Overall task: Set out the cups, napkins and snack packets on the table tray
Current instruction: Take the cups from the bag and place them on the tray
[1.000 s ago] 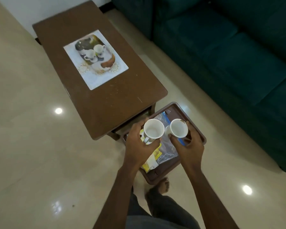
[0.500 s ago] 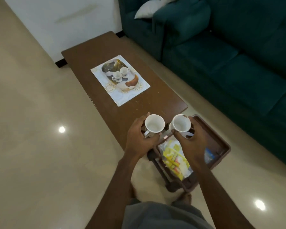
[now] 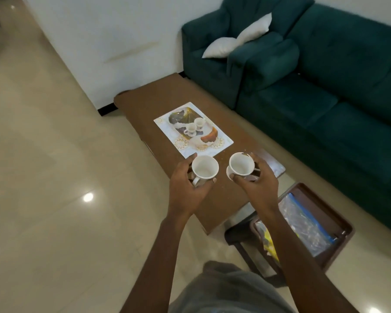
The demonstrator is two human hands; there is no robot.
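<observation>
Our left hand (image 3: pixel 187 188) grips one cup (image 3: pixel 204 169), right hand (image 3: pixel 255 186) other cup (image 3: pixel 240 166), over surface (image 3: pixel 212 206); nothing placed, packets (image 3: pixel 266 241) waiting.

Both arms stretched fwd, side by side. L hand (image 3: pixel 190 188) curls round left cup (image 3: pixel 204 167); R hand (image 3: pixel 255 186) grips right cup (image 3: pixel 240 164).

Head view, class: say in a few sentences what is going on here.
A person grips one white cup in the left hand and a second white cup in the right hand, both above the brown coffee table, not yet set down. A patterned mat lies farther along it. A brown tray beside the table holds a clear bag and yellow packets.
</observation>
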